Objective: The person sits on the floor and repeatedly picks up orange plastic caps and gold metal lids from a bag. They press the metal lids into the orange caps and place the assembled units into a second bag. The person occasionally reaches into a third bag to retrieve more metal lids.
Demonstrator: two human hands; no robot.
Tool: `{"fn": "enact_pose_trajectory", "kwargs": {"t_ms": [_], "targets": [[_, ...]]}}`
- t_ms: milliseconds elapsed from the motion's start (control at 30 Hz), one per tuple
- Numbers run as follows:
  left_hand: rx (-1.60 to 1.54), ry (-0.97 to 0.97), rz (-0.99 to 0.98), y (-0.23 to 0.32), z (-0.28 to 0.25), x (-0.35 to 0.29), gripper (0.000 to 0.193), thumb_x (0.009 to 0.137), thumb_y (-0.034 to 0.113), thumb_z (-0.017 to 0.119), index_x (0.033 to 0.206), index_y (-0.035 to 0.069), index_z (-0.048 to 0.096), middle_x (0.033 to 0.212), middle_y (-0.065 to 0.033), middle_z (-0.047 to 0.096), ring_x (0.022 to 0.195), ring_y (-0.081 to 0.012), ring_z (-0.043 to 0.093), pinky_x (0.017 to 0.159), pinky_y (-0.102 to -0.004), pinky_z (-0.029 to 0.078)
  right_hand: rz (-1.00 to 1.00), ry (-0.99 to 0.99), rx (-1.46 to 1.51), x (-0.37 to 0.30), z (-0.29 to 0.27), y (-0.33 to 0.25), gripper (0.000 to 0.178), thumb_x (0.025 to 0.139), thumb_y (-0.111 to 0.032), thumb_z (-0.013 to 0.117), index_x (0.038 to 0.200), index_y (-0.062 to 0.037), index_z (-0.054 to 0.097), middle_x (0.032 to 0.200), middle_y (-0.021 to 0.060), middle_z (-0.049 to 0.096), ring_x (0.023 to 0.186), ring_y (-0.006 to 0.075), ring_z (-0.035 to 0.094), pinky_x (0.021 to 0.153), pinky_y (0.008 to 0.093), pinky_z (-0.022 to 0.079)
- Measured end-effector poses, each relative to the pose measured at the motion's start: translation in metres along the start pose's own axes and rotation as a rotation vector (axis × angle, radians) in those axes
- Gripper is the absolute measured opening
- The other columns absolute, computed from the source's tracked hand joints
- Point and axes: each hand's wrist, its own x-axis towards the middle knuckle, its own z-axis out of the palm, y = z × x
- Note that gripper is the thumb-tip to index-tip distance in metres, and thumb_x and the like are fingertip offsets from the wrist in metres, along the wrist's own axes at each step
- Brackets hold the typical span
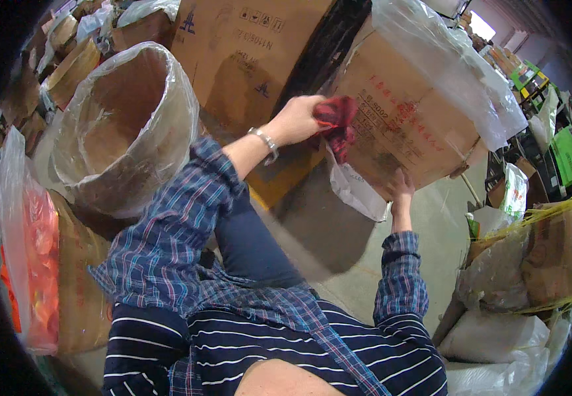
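My left hand (297, 121) is closed round a bunched red-and-black cloth (336, 113), held against the left side of a large cardboard box (425, 125). The box is tilted, and its lower edge seems to hang above the floor. At its bottom corner, my right hand (401, 186) grips the cardboard, with part of the fingers hard to make out. A white plastic sheet (357, 191) hangs below the cloth, along the lower left edge of the box. Clear plastic film (451, 59) spills over the top of the same box.
A plastic-lined open container (127, 132) stands on the left. Behind is a tall carton (240, 46). An orange-filled plastic bag (38, 264) sits at lower left. To the right are a netted carton (550, 257), white sacks (494, 336) and a green box (569, 153).
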Motion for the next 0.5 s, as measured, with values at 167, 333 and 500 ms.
{"fn": "enact_pose_trajectory", "kwargs": {"t_ms": [167,333,500], "targets": [[-0.373,-0.008,-0.408,-0.017,0.018,-0.068,0.043,0.082,0.02,0.082,0.11,0.001,0.057,0.1,-0.0071,0.066,0.095,-0.0121,0.061,0.084,-0.0292,0.051,-0.411,-0.562,-0.193,-0.1,0.067,-0.026,0.067,0.089,-0.018,0.07,0.147,-0.009,0.038,0.145,0.0096,0.047,0.124,0.0246,0.054,0.092,0.0362,0.053],[-0.765,-0.044,-0.344,-0.01,0.029,-0.131,0.036,0.099,0.031,0.063,0.12,0.002,0.061,0.106,0.0,0.064,0.096,-0.008,0.056,0.088,-0.0257,0.047,-0.391,-0.752,-0.165,-0.167,0.12,-0.053,0.064,0.086,-0.017,0.077,0.14,-0.0024,0.045,0.129,0.0126,0.061,0.115,0.0183,0.06,0.096,0.0305,0.049],[-1.115,0.008,-0.547,-0.013,0.005,-0.174,0.034,0.105,0.03,0.051,0.123,0.004,0.061,0.114,-0.0006,0.066,0.102,-0.0089,0.059,0.095,-0.0264,0.044,0.119,-0.783,-0.377,-0.18,0.125,-0.074,0.023,0.094,-0.025,0.067,0.104,-0.0048,0.067,0.079,-0.0012,0.063,0.062,0.008,0.057,0.05,0.0242,0.046]]}}
